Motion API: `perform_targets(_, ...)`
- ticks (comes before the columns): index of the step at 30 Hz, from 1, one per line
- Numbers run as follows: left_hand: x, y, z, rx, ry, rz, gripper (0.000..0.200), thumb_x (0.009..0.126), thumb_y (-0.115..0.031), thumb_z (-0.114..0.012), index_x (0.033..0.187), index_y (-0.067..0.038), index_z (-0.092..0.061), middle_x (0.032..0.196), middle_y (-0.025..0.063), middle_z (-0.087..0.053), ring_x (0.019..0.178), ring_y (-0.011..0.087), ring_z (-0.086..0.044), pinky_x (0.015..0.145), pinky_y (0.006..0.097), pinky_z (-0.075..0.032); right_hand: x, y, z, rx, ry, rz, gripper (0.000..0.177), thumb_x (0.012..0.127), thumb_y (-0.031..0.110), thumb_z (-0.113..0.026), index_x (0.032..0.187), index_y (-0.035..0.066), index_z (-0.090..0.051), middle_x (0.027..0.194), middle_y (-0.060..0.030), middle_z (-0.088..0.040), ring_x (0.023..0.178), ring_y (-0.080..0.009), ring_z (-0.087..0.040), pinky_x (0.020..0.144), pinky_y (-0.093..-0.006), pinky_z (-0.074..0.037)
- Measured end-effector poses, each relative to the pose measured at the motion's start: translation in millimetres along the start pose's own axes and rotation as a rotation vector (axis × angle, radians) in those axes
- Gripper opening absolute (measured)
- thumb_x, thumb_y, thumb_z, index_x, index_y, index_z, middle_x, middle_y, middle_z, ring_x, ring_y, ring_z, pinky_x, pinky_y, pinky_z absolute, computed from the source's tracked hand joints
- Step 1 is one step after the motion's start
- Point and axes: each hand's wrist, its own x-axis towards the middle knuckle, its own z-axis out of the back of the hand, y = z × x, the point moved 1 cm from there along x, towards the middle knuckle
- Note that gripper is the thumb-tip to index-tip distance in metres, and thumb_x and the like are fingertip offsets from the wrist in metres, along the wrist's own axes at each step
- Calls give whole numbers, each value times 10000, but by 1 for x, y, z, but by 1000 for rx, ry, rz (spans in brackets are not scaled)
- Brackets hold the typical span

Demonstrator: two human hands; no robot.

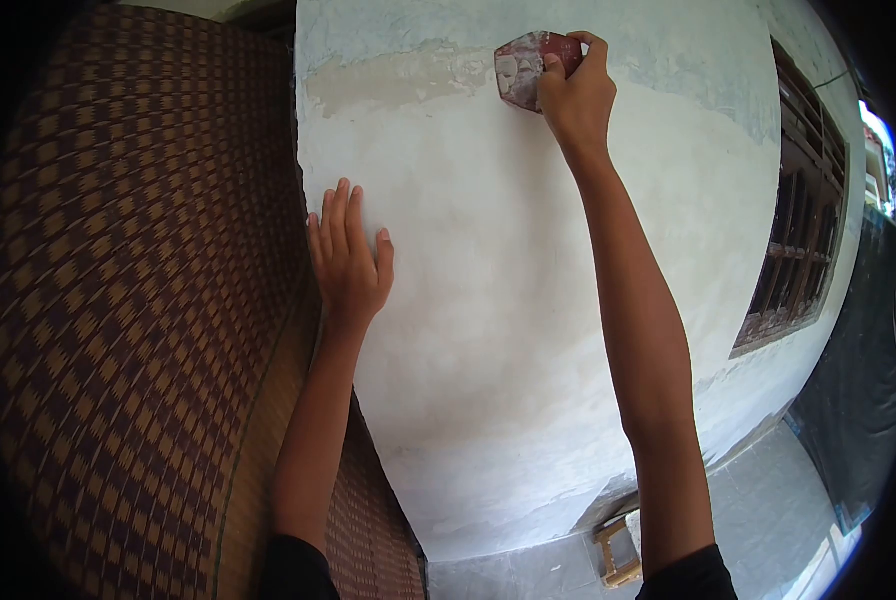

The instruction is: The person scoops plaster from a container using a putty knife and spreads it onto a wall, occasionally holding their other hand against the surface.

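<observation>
A putty scraper (518, 75), dark red and smeared with pale filler, is gripped between the thumb and fingers of my right hand (576, 98). Its face lies close against the upper part of the white plastered wall (488, 270). Around it the plaster is uneven, with a beige-grey patch to the left and bluish-grey bare areas above and to the right. Lower down and to the left, my left hand (350, 255) rests against the wall near its left edge, fingers stretched upward and thumb apart, holding nothing.
A brown and tan woven mat (138, 270) rises along the left, right beside the wall's edge. On the right is a barred wooden window (796, 210), with a dark sheet (848, 370) beyond it. A small wooden stool (620, 555) stands on the grey tiled floor (768, 505).
</observation>
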Motion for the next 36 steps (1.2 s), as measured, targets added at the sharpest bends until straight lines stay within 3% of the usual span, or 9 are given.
perform_targets(3, -2, 0, 0, 0, -1, 5, 574, 920, -156, -509, 1459, -21, -362, 1526, 161, -359, 1443, 343, -291, 1181, 543, -179, -6, 22, 4, 177, 22, -69, 375, 913, 131, -611, 1256, 43, -486, 951, -213, -683, 805, -282, -684, 737, -359, -549)
perform_targets(7, -1, 3, -2, -9, -16, -8, 569, 922, -159, -505, 1456, -20, -367, 1525, 163, -359, 1440, 346, -296, 1180, 544, -183, -4, 14, -19, -11, 121, 47, 387, 903, 143, -620, 1255, 46, -492, 998, -228, -682, 865, -283, -697, 741, -366, -548)
perform_targets(13, 0, 1, -1, 6, -14, -8, 570, 925, -159, -506, 1459, -21, -363, 1522, 163, -363, 1438, 349, -299, 1176, 545, -192, 6, 16, 3, 162, -15, 1, 370, 902, 116, -612, 1243, 41, -490, 997, -233, -680, 799, -298, -703, 732, -379, -560)
perform_targets(17, 0, 1, -1, -3, -9, -7, 572, 927, -157, -504, 1462, -19, -355, 1521, 164, -364, 1438, 350, -297, 1177, 546, -187, -2, 20, -13, 31, 133, 105, 370, 896, 112, -615, 1238, 51, -488, 991, -221, -683, 845, -306, -696, 787, -388, -549)
perform_targets(21, -1, 2, 0, 9, -11, -10, 579, 920, -148, -510, 1462, -19, -354, 1523, 166, -361, 1439, 351, -297, 1175, 546, -194, 5, 18, 7, 81, 64, -83, 376, 904, 117, -607, 1243, 26, -472, 962, -220, -684, 739, -288, -694, 661, -370, -560)
perform_targets(26, 0, 3, -2, 32, -6, -20, 581, 923, -192, -516, 1447, 13, -372, 1516, 188, -367, 1432, 357, -310, 1165, 558, -211, -4, 20, -25, 24, 99, 151, 379, 906, 113, -613, 1238, 18, -457, 950, -227, -686, 760, -321, -697, 720, -382, -557)
perform_targets(31, 0, 2, 0, 13, -10, -11, 578, 915, -149, -513, 1456, -13, -361, 1524, 173, -358, 1438, 352, -299, 1175, 548, -196, 4, 15, 4, 56, 50, -42, 378, 903, 91, -605, 1232, 0, -444, 964, -246, -687, 794, -302, -709, 708, -371, -573)
perform_targets(33, 0, 2, -1, 12, -12, -8, 578, 915, -149, -513, 1457, -14, -362, 1524, 172, -359, 1438, 351, -299, 1175, 547, -195, 3, 19, -1, 161, 14, 18, 380, 907, 106, -610, 1234, 7, -444, 964, -235, -688, 815, -293, -707, 729, -368, -564)
perform_targets(36, 0, 2, -1, 7, -5, -11, 579, 916, -151, -512, 1458, -14, -361, 1523, 171, -360, 1438, 349, -299, 1176, 546, -195, -7, 28, -25, 83, 161, 51, 367, 915, 125, -606, 1232, 26, -449, 994, -232, -686, 867, -316, -699, 797, -390, -538)
